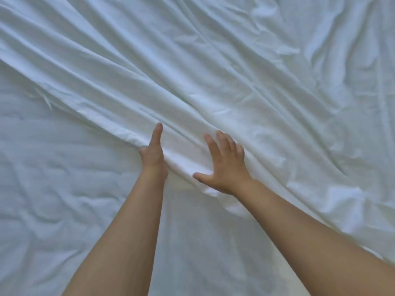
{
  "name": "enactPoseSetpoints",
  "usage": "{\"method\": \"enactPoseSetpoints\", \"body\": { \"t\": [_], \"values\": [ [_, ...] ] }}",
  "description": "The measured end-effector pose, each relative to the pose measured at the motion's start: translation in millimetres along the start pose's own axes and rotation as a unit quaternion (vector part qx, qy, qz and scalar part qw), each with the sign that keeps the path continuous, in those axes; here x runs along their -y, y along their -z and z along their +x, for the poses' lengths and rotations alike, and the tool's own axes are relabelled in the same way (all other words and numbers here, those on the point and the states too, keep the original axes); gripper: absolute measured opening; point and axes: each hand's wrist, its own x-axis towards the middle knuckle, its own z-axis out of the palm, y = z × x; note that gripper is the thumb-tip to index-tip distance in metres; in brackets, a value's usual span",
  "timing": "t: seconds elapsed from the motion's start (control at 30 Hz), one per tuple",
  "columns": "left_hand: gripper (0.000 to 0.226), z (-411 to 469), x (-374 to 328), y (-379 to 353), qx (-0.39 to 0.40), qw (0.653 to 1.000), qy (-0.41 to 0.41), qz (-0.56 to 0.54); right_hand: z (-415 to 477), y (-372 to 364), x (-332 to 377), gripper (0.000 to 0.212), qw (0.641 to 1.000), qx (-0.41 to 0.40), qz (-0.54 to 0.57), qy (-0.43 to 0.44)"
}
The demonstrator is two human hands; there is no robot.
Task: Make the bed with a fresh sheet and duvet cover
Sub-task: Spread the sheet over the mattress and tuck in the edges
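White fabric fills the whole head view. A loose sheet [213,71] lies in long diagonal folds from upper left to lower right, over a flatter, wrinkled white layer [53,178] at the lower left. My left hand [154,152] is edge-on with straight fingers against the sheet's folded edge; the fingers on its far side are hidden. To its right, my right hand [224,163] lies spread, palm down, with its fingers pressing on the bunched folds.
A frayed bit of thread or torn edge [46,99] shows at the sheet's border on the left. Nothing but bedding is visible; no bed edge, wall or floor appears.
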Motion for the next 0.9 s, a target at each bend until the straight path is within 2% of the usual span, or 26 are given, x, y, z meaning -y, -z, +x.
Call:
{"method": "enactPoseSetpoints", "body": {
  "t": [0.17,0.27,0.37,0.5,0.53,0.6,0.63,0.73,0.83,0.9],
  "values": [
    [0.107,58,-59,-35,0.081,0.997,-0.018,-0.006,65,-11,48,0.105,0.998,0.014,-0.063,0.016],
    [0.104,82,-76,-56,0.104,0.994,-0.018,-0.014,102,-17,55,0.101,0.996,-0.040,-0.082,0.020],
    [0.115,103,-86,-76,0.119,0.993,0.015,-0.002,141,-15,54,0.095,0.990,-0.091,-0.105,0.027],
    [0.095,131,-109,-92,0.136,0.990,0.034,-0.028,212,1,54,0.091,0.962,-0.203,-0.166,0.075],
    [0.081,137,-116,-96,0.124,0.991,0.034,-0.042,230,9,51,0.091,0.956,-0.218,-0.179,0.074],
    [0.046,154,-132,-106,0.099,0.992,0.017,-0.070,263,30,43,0.097,0.959,-0.196,-0.197,0.055],
    [0.038,162,-142,-113,0.108,0.991,0.012,-0.074,277,38,37,0.098,0.964,-0.184,-0.188,0.045],
    [0.050,187,-179,-137,0.163,0.985,0.008,-0.064,311,58,34,0.094,0.977,-0.130,-0.166,0.021],
    [0.066,213,-208,-170,0.160,0.987,-0.008,-0.018,335,72,36,0.096,0.979,-0.142,-0.145,0.033],
    [0.081,223,-217,-200,0.161,0.986,-0.024,0.041,348,85,21,0.092,0.974,-0.179,-0.138,0.027]
  ]
}}
